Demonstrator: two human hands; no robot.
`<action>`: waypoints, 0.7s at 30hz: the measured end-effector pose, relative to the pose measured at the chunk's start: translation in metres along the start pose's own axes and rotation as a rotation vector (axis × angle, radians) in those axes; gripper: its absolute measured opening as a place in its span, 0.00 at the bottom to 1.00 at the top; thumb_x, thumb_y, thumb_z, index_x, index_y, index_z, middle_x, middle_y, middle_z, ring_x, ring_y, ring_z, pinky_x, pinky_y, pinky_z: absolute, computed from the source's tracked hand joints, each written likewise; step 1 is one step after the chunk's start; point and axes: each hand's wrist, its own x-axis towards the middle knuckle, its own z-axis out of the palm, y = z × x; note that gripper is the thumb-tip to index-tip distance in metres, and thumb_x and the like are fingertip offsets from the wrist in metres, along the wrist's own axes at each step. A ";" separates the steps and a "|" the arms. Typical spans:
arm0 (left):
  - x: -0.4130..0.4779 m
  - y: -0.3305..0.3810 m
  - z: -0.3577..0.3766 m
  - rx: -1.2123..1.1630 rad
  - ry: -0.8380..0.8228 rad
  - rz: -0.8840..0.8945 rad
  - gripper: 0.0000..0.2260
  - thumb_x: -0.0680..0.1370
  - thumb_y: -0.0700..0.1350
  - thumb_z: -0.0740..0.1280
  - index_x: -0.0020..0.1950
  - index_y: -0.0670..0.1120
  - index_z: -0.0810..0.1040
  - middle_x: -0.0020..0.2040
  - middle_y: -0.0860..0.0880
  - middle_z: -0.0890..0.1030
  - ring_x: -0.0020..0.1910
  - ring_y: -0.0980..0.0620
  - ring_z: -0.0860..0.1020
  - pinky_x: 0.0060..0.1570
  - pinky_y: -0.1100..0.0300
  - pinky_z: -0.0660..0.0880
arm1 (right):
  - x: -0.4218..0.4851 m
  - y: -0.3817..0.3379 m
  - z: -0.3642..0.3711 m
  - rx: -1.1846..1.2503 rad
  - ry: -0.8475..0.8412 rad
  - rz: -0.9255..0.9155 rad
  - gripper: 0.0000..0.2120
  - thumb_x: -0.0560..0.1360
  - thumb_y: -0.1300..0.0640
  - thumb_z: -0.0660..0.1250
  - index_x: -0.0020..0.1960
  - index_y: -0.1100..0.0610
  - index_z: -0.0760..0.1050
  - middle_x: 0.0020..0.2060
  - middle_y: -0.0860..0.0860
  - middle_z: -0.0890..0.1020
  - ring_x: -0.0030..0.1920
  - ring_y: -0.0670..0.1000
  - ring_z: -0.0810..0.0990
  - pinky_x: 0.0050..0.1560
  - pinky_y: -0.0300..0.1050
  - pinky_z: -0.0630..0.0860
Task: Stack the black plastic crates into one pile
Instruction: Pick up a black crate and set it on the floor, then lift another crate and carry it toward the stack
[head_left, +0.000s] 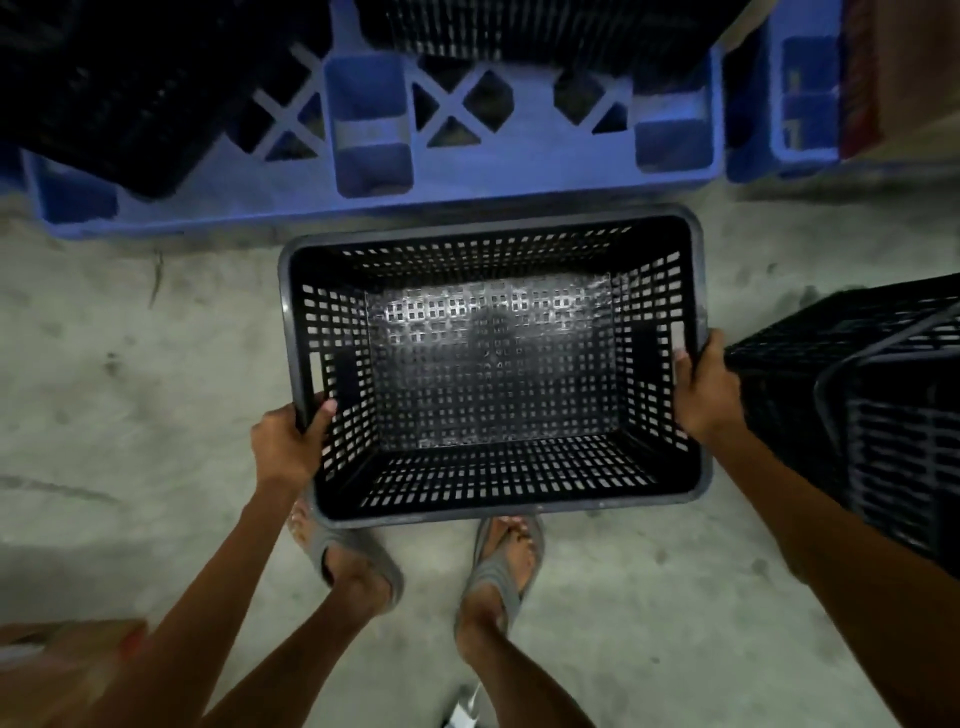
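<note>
floor: grey concrete (156, 364), stained | bkgd: blue plastic pallet (467, 176) | light: dim | cardboard box (62, 660) btm-left

Crate (493, 364) sat open-side up betw. both hands: left hand (285, 447) fingers over its left rim, right hand (706, 384) fingers over its right rim. Just right of the right-hand fingers was a crate pile (872, 415). Beyond the fingertips lay a pallet (363, 202) w/ more crates (130, 88) on it; feet (358, 566) stood on the floor (130, 364) nearer than the fingers.
</note>
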 end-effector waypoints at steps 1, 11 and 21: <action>-0.001 0.004 -0.004 -0.012 -0.072 -0.046 0.20 0.78 0.56 0.66 0.50 0.38 0.83 0.43 0.34 0.85 0.46 0.36 0.83 0.41 0.52 0.73 | -0.004 -0.007 -0.007 -0.034 -0.054 0.030 0.23 0.83 0.50 0.55 0.74 0.58 0.57 0.64 0.66 0.76 0.61 0.69 0.77 0.60 0.59 0.75; -0.131 0.138 -0.188 0.032 -0.433 -0.047 0.27 0.79 0.48 0.66 0.76 0.43 0.65 0.71 0.39 0.74 0.68 0.40 0.74 0.66 0.55 0.69 | -0.197 -0.142 -0.160 -0.292 -0.176 -0.257 0.35 0.81 0.51 0.58 0.80 0.62 0.45 0.81 0.58 0.50 0.81 0.57 0.49 0.78 0.46 0.55; -0.149 0.302 -0.359 -0.151 -0.290 0.293 0.28 0.79 0.44 0.67 0.77 0.44 0.63 0.65 0.39 0.79 0.62 0.39 0.79 0.57 0.51 0.74 | -0.222 -0.279 -0.283 -0.090 -0.017 -0.301 0.34 0.82 0.50 0.57 0.81 0.59 0.46 0.81 0.55 0.48 0.81 0.55 0.47 0.76 0.46 0.58</action>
